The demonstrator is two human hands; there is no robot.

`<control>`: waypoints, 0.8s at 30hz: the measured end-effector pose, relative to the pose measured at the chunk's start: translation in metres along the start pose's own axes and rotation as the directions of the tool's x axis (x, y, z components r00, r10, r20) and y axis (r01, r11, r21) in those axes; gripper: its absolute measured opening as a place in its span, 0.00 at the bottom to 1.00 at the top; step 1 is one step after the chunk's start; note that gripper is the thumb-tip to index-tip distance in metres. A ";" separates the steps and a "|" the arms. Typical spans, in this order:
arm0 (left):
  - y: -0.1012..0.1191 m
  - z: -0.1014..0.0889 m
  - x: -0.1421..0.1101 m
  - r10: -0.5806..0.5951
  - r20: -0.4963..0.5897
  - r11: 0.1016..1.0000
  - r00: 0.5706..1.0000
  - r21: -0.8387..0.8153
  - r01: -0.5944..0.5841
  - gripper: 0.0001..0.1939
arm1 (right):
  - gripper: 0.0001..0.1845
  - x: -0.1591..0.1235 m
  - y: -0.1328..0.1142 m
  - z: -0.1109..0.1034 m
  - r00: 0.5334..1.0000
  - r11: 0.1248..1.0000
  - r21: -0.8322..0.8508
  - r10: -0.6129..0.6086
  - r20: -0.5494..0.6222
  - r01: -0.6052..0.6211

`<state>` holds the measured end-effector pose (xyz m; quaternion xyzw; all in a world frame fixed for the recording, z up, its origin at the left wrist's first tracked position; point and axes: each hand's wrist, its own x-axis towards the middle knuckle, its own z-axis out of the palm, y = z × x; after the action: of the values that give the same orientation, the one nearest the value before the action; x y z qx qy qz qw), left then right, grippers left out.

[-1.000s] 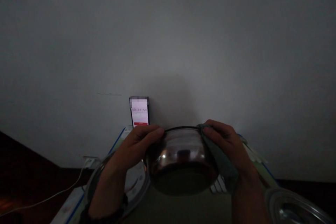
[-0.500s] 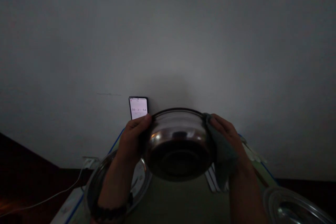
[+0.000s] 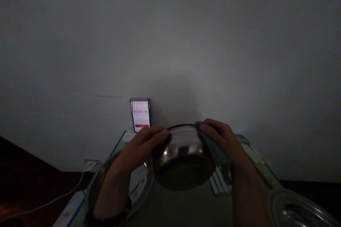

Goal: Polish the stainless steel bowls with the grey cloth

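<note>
A shiny steel bowl (image 3: pixel 183 156) is held up above the table, tilted so that its outer side and dark base face me. My left hand (image 3: pixel 145 145) grips its left rim, thumb on the outside. On the right, my right hand (image 3: pixel 221 136) pinches the rim through a grey-green cloth (image 3: pixel 214 149), which hangs down along the bowl's side. The inside of the bowl is turned away and hidden. A dark bracelet (image 3: pixel 109 218) circles my left wrist.
A lit phone (image 3: pixel 141 117) showing a timer leans against the wall (image 3: pixel 170 42). Under my left arm lies a large steel basin (image 3: pixel 147 184). White-handled utensils (image 3: pixel 221 182) rest on the green tabletop (image 3: pixel 181 209); a glossy round lid or dish (image 3: pixel 301 211) sits lower right. A white cable (image 3: pixel 66 193) trails left.
The bowl has come down a little and turned in my hands. My left hand has shifted right along the rim, and more of the phone shows.
</note>
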<state>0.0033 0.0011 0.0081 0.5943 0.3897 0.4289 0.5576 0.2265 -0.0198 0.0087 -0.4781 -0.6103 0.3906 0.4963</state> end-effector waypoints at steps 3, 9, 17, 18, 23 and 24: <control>0.000 0.009 0.001 0.031 0.082 0.998 0.996 0.044 -0.034 0.17 | 0.17 -0.003 -0.007 0.004 0.999 0.997 -0.076 -0.016 0.051 0.020; -0.003 0.014 0.006 -0.046 -0.076 0.961 0.996 -0.276 0.023 0.16 | 0.15 -0.004 -0.003 0.000 0.997 0.997 0.068 -0.040 -0.060 0.044; 0.007 0.019 0.008 -0.184 -0.333 0.830 0.925 -0.557 -0.036 0.07 | 0.17 0.008 0.018 -0.009 0.969 0.958 0.287 0.089 -0.229 -0.020; 0.006 0.017 0.008 -0.204 -0.320 0.845 0.925 -0.535 0.002 0.07 | 0.18 0.009 0.020 -0.010 0.972 0.961 0.277 0.084 -0.221 -0.020; -0.008 0.005 0.008 -0.182 -0.207 0.956 0.961 -0.268 0.123 0.11 | 0.17 0.006 0.017 -0.009 0.984 0.965 0.260 0.076 -0.161 -0.032; -0.010 0.005 0.008 -0.149 -0.169 0.965 0.974 -0.241 0.106 0.12 | 0.16 0.005 0.014 -0.008 0.987 0.971 0.239 0.070 -0.144 -0.034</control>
<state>0.0110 0.0072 -0.0012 0.4567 0.4252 0.4879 0.6104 0.2370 -0.0117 -0.0022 -0.4600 -0.5075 0.4356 0.5841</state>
